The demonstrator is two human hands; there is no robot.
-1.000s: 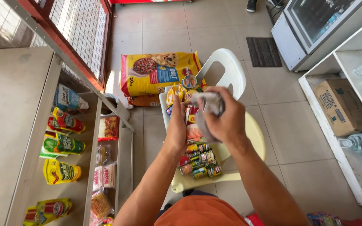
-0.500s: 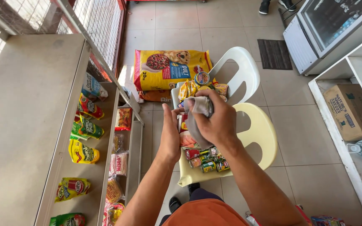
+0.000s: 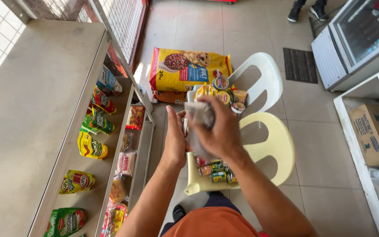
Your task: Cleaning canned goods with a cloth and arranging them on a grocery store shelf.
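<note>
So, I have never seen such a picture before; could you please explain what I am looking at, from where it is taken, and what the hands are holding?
There is no machine here. A person wears a camera on the head, so the single view looks straight down at their own arms. The left hand and the right hand are raised together over a pale yellow plastic chair. The right hand has its grip on a crumpled grey-white wrapper or cloth; what it is exactly I cannot tell. The left hand is open beside it, palm turned toward it. On the chair seat lie small colourful cans. Behind stands a white plastic chair and a large yellow pet food bag. On the left, grey shelves carry colourful pouches.
</note>
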